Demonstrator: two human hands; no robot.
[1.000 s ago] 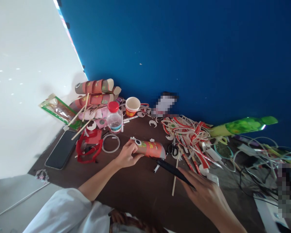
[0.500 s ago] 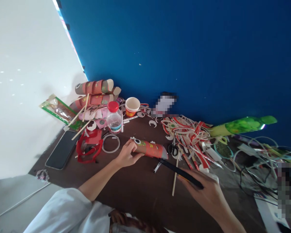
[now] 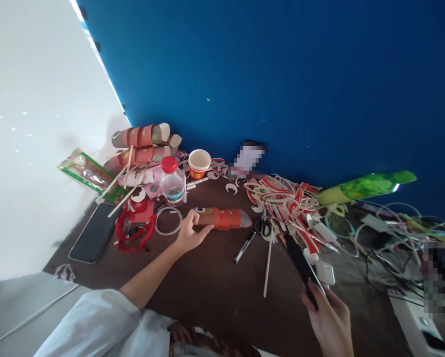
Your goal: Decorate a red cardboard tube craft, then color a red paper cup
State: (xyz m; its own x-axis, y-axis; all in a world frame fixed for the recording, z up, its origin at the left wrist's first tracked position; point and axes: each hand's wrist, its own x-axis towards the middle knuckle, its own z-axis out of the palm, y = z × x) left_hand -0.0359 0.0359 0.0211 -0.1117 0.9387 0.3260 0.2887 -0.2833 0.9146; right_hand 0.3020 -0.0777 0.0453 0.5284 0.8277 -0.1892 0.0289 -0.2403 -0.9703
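Note:
My left hand (image 3: 189,234) grips the near end of a red paper tube (image 3: 222,218) decorated with googly eyes, lying on the dark brown table (image 3: 215,287). My right hand (image 3: 328,320) is low at the right and holds a long black tool (image 3: 300,263) that points up and away toward the pile of scraps. A pen (image 3: 245,247), black scissors (image 3: 263,227) and a wooden stick (image 3: 268,265) lie on the table between my two hands.
A water bottle with a red cap (image 3: 172,181), a paper cup (image 3: 199,163), stacked red tubes (image 3: 140,141), a phone (image 3: 92,231), a clear ring (image 3: 168,220), red-and-white paper strips (image 3: 282,198), a green tube (image 3: 363,186) and tangled cables (image 3: 389,233) crowd the table. A blue wall stands behind.
My right hand drew back toward me and to the right, swinging the black tool away from the tube's tip. My left hand turned the red tube slightly and shifted it away.

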